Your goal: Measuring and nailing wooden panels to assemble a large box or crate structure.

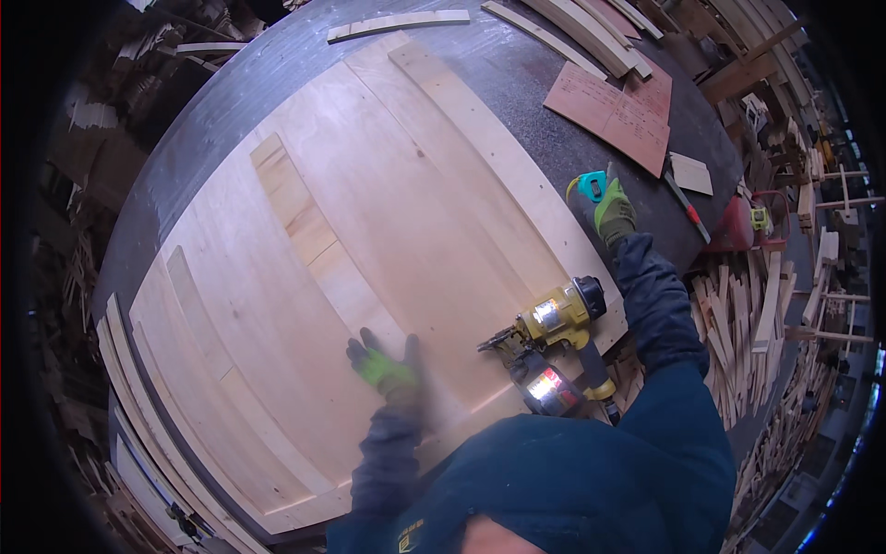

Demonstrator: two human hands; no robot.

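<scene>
A large wooden panel (pixel 388 166) with flat strips fastened along it lies before me on a dark worktable. My left hand (pixel 388 371), in a green and dark glove, rests over the panel near its front edge, fingers spread and holding nothing. My right hand (pixel 613 214), gloved the same way, stretches past the panel's right edge. Its fingers are closed on a teal tape measure (pixel 592 186). Between my arms a yellow coil nail gun (pixel 556 319) lies on the panel's front right corner, touched by neither hand.
Reddish-brown boards (pixel 614 118) with writing lie at the far right of the worktable (pixel 526 88), near a handsaw (pixel 685 205) and a small pale block (pixel 690 174). Loose wood strips (pixel 399 25) lie along the back. Piled wood scraps (pixel 743 314) fill the right side.
</scene>
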